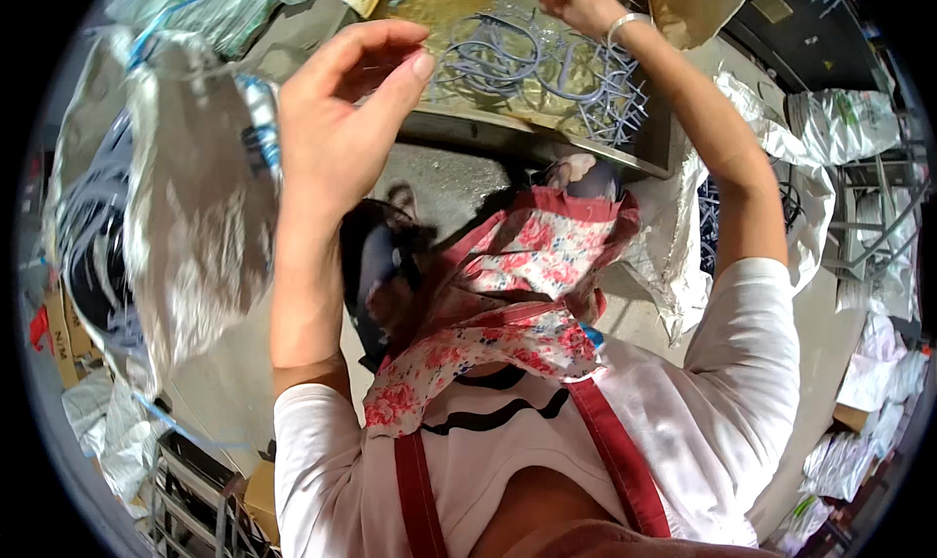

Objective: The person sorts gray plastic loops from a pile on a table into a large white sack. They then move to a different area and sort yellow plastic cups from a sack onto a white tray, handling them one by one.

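Both hovering: left hand (353,114) half-open, right hand (583,9) can't tell. Likely sorting grey hoops (506,82) by near edge of surface (459,126), next needing a pinch.

The head-worn fisheye looks steeply down, close, rim hard to read.

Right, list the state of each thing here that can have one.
Left hand: raised, half-open, fingers curved.
Metal-rimmed tray: partly filled.
Right hand: over the tray, fingers bent; grip unclear.
Grey-blue plastic pieces: jumbled in the tray.
Left silver sack: open, grey pieces inside.
Right silver sack: open, dark blue pieces inside.
Floral apron: worn, rumpled.
Pale bracelet: on the right wrist.
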Motion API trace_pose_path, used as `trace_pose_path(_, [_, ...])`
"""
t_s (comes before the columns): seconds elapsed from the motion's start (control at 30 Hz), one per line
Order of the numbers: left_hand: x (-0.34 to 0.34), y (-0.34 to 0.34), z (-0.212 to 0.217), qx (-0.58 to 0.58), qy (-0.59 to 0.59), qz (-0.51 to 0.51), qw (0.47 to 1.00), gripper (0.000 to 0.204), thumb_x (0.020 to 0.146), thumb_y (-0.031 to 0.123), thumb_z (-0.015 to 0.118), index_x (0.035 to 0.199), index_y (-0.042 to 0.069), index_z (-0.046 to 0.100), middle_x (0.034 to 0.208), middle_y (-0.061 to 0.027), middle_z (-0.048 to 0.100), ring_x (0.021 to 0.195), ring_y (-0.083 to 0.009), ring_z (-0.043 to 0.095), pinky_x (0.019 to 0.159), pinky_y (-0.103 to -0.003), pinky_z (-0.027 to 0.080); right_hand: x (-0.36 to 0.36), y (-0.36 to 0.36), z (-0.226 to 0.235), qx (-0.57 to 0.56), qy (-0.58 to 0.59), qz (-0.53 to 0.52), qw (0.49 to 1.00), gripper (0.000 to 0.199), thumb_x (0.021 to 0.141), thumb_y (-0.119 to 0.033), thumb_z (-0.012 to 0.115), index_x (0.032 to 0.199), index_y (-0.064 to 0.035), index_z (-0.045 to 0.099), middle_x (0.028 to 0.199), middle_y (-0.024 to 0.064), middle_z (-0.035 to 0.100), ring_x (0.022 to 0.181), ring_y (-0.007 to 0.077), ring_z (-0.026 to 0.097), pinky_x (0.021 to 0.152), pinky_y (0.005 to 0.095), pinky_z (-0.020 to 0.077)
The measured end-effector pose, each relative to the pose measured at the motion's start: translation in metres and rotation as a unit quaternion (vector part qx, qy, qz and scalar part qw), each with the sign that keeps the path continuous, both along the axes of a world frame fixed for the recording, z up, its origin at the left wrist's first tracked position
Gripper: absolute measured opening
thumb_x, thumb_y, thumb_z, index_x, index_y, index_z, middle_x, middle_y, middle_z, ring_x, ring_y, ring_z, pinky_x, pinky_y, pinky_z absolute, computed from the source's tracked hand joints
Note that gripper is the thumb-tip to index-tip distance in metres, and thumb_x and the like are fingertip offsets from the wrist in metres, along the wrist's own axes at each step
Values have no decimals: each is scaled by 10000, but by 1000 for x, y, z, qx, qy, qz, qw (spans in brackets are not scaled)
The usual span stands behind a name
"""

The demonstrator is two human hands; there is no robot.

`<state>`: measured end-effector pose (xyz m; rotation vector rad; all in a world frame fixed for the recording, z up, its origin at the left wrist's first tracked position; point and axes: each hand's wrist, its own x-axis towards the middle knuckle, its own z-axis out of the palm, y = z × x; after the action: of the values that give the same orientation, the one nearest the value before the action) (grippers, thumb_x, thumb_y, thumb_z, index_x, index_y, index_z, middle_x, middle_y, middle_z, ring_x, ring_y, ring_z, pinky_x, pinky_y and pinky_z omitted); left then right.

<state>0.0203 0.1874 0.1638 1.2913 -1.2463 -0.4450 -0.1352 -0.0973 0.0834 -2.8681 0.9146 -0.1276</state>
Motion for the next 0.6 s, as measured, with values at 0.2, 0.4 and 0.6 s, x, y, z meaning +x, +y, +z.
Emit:
trace_pose_path(0.2, [-6, -127, -96, 105, 148, -86, 980, 99, 814, 74, 621, 880, 4, 599, 788, -18, 602, 698, -87, 573, 684, -228, 480, -98, -80, -177, 65, 26, -64, 995, 188, 768, -208, 579, 859, -63, 656, 848, 187, 629, 808, 348, 606, 732, 401, 485])
trace_pose_path(0.4, [13, -169, -172, 210, 281, -23, 936, 160, 873, 169, 563, 874, 10, 576, 750, -14, 556, 665, -92, 552, 641, -216, 467, -45, -74, -246, 117, 139, -277, 944, 582, 791, -380, 584, 1185, 32, 467, 1132, 244, 538, 1030, 354, 545, 899, 411, 420])
trace_pose_path(0.6, [2, -198, -188, 253, 290, -102, 917, 178, 877, 180, 544, 890, 3, 566, 752, -16, 545, 684, -85, 532, 652, -204, 450, -64, -90, -364, 197, -11, -409, 891, 590, 771, -224, 540, 1249, 45, 324, 1130, 246, 533, 1044, 352, 542, 891, 421, 425])
